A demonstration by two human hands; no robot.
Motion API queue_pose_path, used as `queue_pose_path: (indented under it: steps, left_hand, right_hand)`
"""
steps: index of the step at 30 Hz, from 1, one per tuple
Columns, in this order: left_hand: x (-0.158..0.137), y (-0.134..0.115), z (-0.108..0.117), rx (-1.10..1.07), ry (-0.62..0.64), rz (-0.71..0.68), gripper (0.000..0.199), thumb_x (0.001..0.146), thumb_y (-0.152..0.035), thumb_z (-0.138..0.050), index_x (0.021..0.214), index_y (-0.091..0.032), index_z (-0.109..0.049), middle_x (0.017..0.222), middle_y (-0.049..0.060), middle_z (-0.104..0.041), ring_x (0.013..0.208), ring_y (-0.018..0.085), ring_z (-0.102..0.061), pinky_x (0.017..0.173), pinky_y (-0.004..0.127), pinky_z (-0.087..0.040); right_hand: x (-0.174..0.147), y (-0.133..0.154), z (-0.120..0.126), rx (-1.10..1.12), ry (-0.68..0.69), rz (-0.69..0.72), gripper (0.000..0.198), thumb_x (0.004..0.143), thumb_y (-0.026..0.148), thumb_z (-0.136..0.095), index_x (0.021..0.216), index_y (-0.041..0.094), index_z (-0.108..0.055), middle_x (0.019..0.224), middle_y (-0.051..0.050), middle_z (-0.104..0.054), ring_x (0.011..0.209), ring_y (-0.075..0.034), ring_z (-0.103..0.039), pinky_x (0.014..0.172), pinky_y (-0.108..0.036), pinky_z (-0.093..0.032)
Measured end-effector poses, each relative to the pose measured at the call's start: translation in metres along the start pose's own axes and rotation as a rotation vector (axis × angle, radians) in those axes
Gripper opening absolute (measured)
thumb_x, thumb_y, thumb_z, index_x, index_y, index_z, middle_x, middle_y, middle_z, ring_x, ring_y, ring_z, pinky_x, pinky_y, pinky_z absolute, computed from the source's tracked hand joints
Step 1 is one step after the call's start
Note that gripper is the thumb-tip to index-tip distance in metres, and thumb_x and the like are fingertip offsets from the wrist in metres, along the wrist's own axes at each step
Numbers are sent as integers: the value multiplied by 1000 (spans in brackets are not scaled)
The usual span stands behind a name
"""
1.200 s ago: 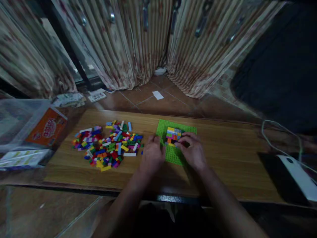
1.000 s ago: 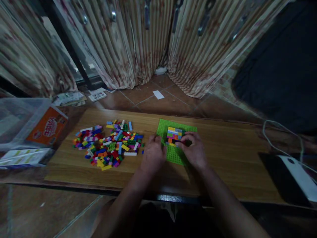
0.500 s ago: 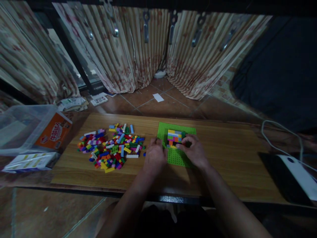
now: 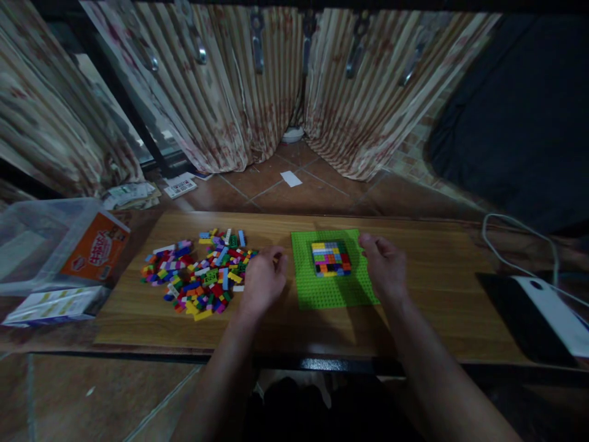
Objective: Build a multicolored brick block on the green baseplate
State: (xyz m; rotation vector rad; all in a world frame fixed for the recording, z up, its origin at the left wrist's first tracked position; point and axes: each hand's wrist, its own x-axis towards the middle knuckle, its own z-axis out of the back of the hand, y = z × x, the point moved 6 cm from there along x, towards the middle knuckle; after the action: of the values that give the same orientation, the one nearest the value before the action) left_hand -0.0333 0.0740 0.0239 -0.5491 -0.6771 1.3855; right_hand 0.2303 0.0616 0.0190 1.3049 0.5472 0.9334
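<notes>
The multicoloured block of bricks [image 4: 330, 258] lies between the two hands, apart from both, on the green baseplate [image 4: 322, 296], a little nearer its far edge than its near one. The left hand [image 4: 265, 279] is left of the baseplate, beside the right side of the pile of loose bricks [image 4: 202, 276] and hiding part of it; its fingers are bent, and whether they grip a brick cannot be told. The right hand [image 4: 385, 264] is at the baseplate's right edge, fingers curled in toward the thumb; whether it pinches anything or touches the plate is unclear. Pile and baseplate both rest on the wooden bench [image 4: 442, 288], the pile to the left.
</notes>
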Motion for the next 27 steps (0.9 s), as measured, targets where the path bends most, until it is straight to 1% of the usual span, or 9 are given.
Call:
queue_pose_path:
  steps: [5, 8, 10, 12, 14, 16, 18, 20, 27]
  left_hand:
    - [7, 32, 57, -197, -337, 101, 22, 81, -26, -57, 93, -16, -71, 89, 6, -74, 80, 18, -66, 76, 28, -50]
    - [5, 55, 88, -420, -541, 191, 20, 74, -27, -62, 87, -14, -71, 78, 4, -72, 68, 14, -62, 65, 24, -48]
    - [1, 68, 99, -646, -630, 268, 21, 70, -29, -65, 84, -14, -70, 72, 1, -68, 56, 9, -55, 53, 20, -41]
    - [-1, 77, 103, -890, -666, 331, 23, 65, -30, -69, 81, -14, -69, 68, -1, -64, 49, 5, -47, 46, 18, -34]
    - [-4, 82, 105, -1063, -677, 360, 26, 60, -29, -73, 80, -14, -68, 67, -3, -61, 48, 3, -45, 45, 16, -31]
    - [-6, 84, 108, -1143, -692, 363, 27, 57, -28, -76, 78, -14, -67, 66, -3, -60, 51, 3, -47, 47, 16, -31]
    - [-8, 88, 112, -1178, -704, 357, 28, 56, -27, -77, 78, -14, -67, 66, -3, -60, 53, 4, -49, 48, 16, -32]
    - [-10, 90, 114, -1208, -699, 353, 29, 56, -27, -77, 78, -14, -66, 66, -2, -59, 54, 4, -50, 48, 16, -32]
    - [-14, 91, 117, -1272, -656, 349, 27, 56, -24, -76, 78, -13, -66, 67, -2, -59, 52, 3, -47, 47, 16, -31]
  right_hand:
    - [-12, 16, -5, -42, 17, 41, 29, 80, 44, -62, 68, 19, -66, 63, 1, -61, 61, -14, -55, 59, -27, -44]
    - [-24, 20, -16, -111, 95, 57, 27, 81, 44, -61, 71, 20, -67, 64, 0, -63, 61, -15, -57, 59, -28, -45]
    - [-37, 23, -31, -138, 194, 127, 25, 83, 43, -61, 76, 20, -67, 74, -2, -67, 67, -17, -60, 64, -30, -47]
    - [-57, 30, -49, -150, 328, 254, 22, 85, 41, -59, 80, 22, -67, 85, -3, -69, 77, -19, -63, 71, -32, -49]
    - [-80, 37, -70, -166, 472, 387, 19, 89, 37, -56, 81, 23, -66, 90, -5, -68, 84, -20, -64, 76, -34, -50]
    - [-103, 42, -88, -185, 593, 490, 18, 92, 31, -52, 83, 24, -66, 91, -5, -68, 88, -21, -64, 79, -35, -51]
    - [-119, 44, -103, -209, 666, 551, 18, 92, 27, -51, 88, 25, -68, 94, -6, -68, 91, -21, -64, 82, -36, -51]
    - [-127, 43, -114, -241, 692, 572, 17, 91, 24, -52, 92, 25, -69, 98, -6, -67, 94, -22, -63, 85, -37, -50]
    - [-136, 38, -141, -373, 701, 662, 23, 90, 21, -53, 103, 27, -72, 107, -6, -64, 101, -26, -57, 90, -43, -46]
